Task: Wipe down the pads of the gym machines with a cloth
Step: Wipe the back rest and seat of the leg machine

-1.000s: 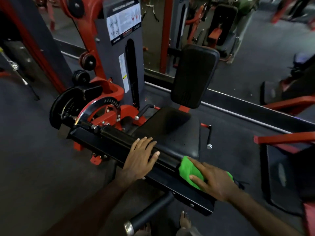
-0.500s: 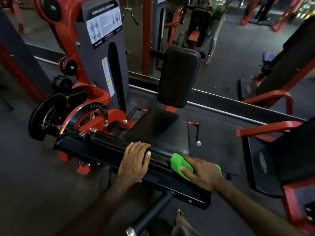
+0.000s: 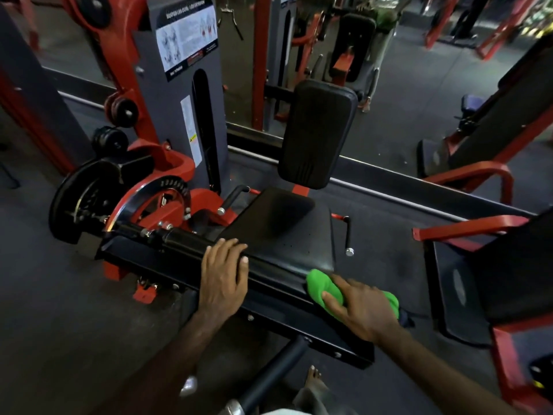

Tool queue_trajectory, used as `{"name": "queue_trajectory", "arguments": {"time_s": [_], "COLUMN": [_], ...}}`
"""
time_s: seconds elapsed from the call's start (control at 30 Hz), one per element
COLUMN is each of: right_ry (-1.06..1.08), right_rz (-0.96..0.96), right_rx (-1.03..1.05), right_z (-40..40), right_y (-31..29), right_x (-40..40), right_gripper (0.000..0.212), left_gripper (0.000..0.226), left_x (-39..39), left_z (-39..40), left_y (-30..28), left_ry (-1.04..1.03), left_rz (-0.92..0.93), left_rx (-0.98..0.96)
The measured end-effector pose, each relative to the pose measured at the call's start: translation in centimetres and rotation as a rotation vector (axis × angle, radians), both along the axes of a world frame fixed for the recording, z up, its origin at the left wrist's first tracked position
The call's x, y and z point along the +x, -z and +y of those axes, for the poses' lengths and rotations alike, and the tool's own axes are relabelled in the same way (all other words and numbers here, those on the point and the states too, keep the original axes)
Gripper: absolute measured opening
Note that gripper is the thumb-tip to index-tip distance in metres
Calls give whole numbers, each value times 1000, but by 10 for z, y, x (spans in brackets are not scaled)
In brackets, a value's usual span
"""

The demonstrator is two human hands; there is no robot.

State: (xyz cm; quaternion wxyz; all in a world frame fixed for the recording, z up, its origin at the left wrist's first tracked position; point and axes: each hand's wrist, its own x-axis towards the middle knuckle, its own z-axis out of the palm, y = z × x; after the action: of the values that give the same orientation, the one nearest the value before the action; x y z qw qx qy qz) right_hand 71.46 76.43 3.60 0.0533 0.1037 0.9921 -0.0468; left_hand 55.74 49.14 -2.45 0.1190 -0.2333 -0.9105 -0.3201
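A black and red leg machine fills the middle of the head view. Its black seat pad (image 3: 287, 232) lies flat, and the upright back pad (image 3: 317, 133) stands behind it. Across the front runs a long black leg pad (image 3: 278, 283). My left hand (image 3: 223, 280) rests flat on this pad, fingers draped over its far edge. My right hand (image 3: 363, 307) presses a bright green cloth (image 3: 321, 286) onto the pad's right part, near the seat's front right corner. Part of the cloth is hidden under my palm.
The grey weight tower (image 3: 179, 94) with an instruction placard stands at the left rear. A black adjustment handle (image 3: 347, 235) sticks out right of the seat. Another red-framed machine (image 3: 478, 229) stands close on the right. A padded roller bar (image 3: 269, 375) and my bare foot (image 3: 312, 381) are below.
My right hand has kept the green cloth on the front pad's right part with only a small shift. My left hand stays on the pad. My head has shifted, so the machine's place in view changed.
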Motion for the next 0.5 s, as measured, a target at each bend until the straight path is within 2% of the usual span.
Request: {"name": "queue_trajectory", "arguments": {"time_s": [0.1, 0.2, 0.33, 0.5], "right_ry": [20, -21, -102, 57], "right_rz": [7, 22, 8, 53], "right_rx": [3, -17, -65, 6], "right_z": [-48, -90, -59, -40], "right_y": [9, 17, 14, 11], "right_x": [-38, -70, -50, -27], "right_gripper": [71, 79, 81, 72], "left_gripper": [40, 41, 41, 42], "left_x": [-2, 0, 1, 0], "left_z": [-10, -10, -13, -9], "left_y": [6, 7, 7, 5], "left_ry": [-53, -52, -45, -41], "left_rz": [-4, 1, -1, -12], "left_rx": [-88, -149, -144, -156]}}
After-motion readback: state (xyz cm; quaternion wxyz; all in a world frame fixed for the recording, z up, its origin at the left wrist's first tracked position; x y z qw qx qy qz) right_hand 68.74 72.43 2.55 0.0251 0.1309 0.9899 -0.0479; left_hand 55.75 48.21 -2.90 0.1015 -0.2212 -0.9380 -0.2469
